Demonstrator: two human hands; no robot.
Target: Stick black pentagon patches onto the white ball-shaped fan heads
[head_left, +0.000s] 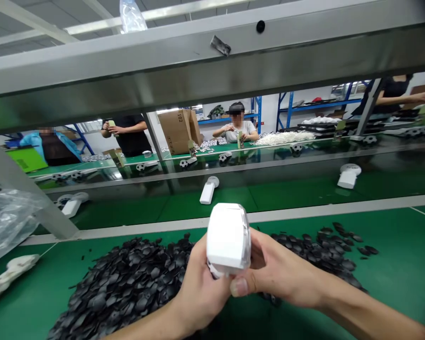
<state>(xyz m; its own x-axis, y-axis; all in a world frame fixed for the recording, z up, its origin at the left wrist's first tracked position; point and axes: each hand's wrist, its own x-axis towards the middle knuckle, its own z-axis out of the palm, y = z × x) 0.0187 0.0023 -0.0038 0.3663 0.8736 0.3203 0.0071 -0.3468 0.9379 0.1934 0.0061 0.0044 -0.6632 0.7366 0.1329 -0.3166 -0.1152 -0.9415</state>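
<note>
White plastic forms the housing of the handheld device (228, 238), which sits upright between both hands just above the near edge of the bench (393, 264). The left hand (198, 283) is closed around the lower left side of the device, fingers wrapped behind it. The right hand (276, 271) is closed on the lower right side, with its thumb pressed against the bottom edge of the housing. Both forearms enter from the lower edge of the view.

Directly beneath and behind the hands lies a large heap of small black parts (127, 283) spread over the green bench surface; a thinner scatter of the same parts extends to the right. A crumpled white cloth (10, 274) lies at the left edge, and a clear plastic bag (7, 222) hangs above it.

Beyond a pale strip, a green conveyor belt (286, 189) carries further white devices, one near the centre (208, 190), one at the right (347, 176), and one at the left (72, 204). A grey metal rail (212, 61) crosses the upper view. Other persons work at a far bench beside a cardboard box (179, 130).
</note>
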